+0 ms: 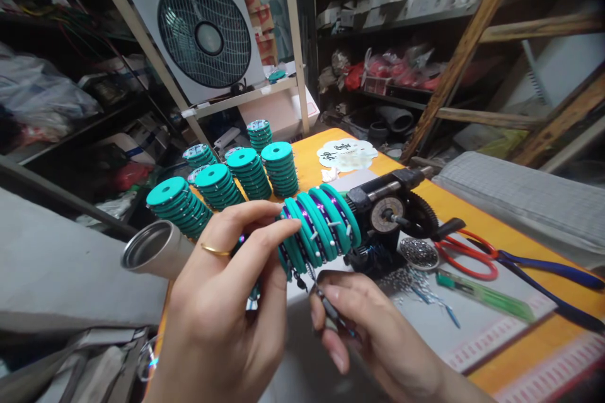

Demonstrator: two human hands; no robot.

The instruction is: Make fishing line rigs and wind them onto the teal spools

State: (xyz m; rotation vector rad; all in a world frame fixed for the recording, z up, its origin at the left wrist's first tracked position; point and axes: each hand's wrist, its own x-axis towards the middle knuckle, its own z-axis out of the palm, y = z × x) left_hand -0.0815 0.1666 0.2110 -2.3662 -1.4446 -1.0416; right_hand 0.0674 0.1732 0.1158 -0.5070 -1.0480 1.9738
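A stack of teal foam line spools (pixel 319 227), with shiny purple bands and small white pins between the discs, lies tilted in front of the small black machine. My left hand (pixel 231 283) is closed around the near end of the stack, thumb below and fingers on top. Just under the spools, my right hand (pixel 359 321) pinches a thin dark piece (pixel 329 307) between thumb and fingers. A fine dark strand seems to run from there up to the spools; what exactly the piece is, I cannot tell.
Several stacked teal spools (pixel 243 167) stand at the back left, near a metal cup (pixel 154 249). The black geared machine (pixel 394 211) is right of centre. Beyond it lie red-handled scissors (pixel 466 258), blue-handled pliers (pixel 551 267), a green cutter (pixel 486 296) and a dish of small metal parts (pixel 419 254).
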